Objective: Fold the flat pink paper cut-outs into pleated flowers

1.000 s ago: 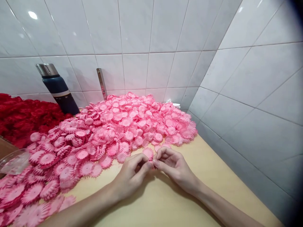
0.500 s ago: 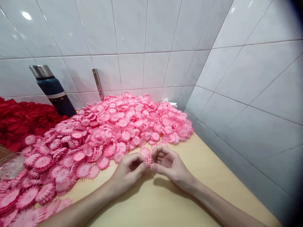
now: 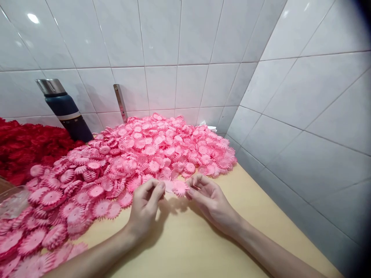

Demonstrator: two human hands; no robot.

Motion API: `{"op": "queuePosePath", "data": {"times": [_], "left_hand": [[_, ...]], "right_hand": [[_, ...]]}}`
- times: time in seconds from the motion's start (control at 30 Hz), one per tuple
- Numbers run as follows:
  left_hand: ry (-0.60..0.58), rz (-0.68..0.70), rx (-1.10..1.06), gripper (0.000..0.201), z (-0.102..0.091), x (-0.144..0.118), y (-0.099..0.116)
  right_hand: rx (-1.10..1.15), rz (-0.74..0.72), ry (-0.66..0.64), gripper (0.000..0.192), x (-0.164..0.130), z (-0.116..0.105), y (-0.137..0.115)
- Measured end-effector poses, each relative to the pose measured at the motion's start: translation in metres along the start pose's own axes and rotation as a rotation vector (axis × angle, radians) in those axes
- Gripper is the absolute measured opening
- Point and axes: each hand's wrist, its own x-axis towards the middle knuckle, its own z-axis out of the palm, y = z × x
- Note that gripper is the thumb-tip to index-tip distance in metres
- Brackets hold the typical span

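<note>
Between my hands, just above the table, are two pink fabric petal discs with notched edges. My left hand (image 3: 147, 200) pinches the paler petal disc (image 3: 169, 187) by its edge, between thumb and forefinger. My right hand (image 3: 210, 197) is closed on the edge of the brighter petal disc (image 3: 180, 188), with its other fingers curled. The two discs lie side by side and seem to touch or overlap slightly. Right behind them spreads a large heap of similar pink petal discs (image 3: 153, 150), some in stacks.
At the back left a dark blue bottle (image 3: 69, 116) with a steel cap leans by a pile of red petals (image 3: 29, 148). A metal strip (image 3: 120, 102) rests against the tiled wall (image 3: 162, 38). Clear plastic (image 3: 13, 202) lies far left on the wooden table (image 3: 185, 239).
My hands were together at the fingertips; now they are apart, the left one having moved left. The pink petal discs, bunched before, now show flat and separated between them.
</note>
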Motion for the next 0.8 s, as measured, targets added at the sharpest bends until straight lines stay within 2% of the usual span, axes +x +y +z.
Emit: {"op": "queuePosePath", "data": {"times": [0.13, 0.2, 0.27, 0.37, 0.43, 0.53, 0.63, 0.7, 0.77, 0.8], "left_hand": [[0.13, 0.114, -0.155, 0.027, -0.002, 0.006, 0.011], [0.201, 0.161, -0.264, 0.027, -0.009, 0.016, 0.017], [0.303, 0.179, -0.279, 0.027, -0.02, 0.031, 0.023], [0.395, 0.099, -0.205, 0.013, -0.038, 0.054, 0.028], [0.385, 0.01, -0.197, 0.027, -0.044, 0.062, 0.029], [0.315, 0.004, -0.097, 0.042, -0.037, 0.056, 0.028], [0.159, 0.0, -0.031, 0.032, -0.016, 0.032, 0.027], [-0.053, -0.1, -0.022, 0.021, -0.002, 0.016, 0.024], [-0.224, -0.184, -0.004, 0.023, 0.008, 0.004, 0.017], [-0.289, -0.185, 0.026, 0.025, 0.011, 0.0, 0.014]], "right_hand": [[0.111, 0.001, 0.03, 0.025, -0.001, 0.006, -0.001], [0.151, 0.014, 0.093, 0.027, 0.001, 0.004, -0.003], [0.144, 0.018, 0.141, 0.028, 0.003, 0.0, -0.005], [0.044, 0.007, 0.146, 0.025, 0.005, -0.003, -0.005], [-0.036, 0.013, 0.125, 0.024, 0.005, -0.003, -0.003], [-0.121, 0.007, 0.095, 0.022, 0.004, -0.002, -0.001], [-0.165, -0.018, 0.071, 0.019, 0.002, -0.003, 0.0], [-0.171, -0.02, 0.037, 0.017, 0.001, -0.003, 0.0], [-0.156, -0.011, -0.016, 0.014, 0.0, -0.003, -0.001], [-0.145, -0.005, -0.043, 0.013, 0.0, -0.002, -0.001]]}}
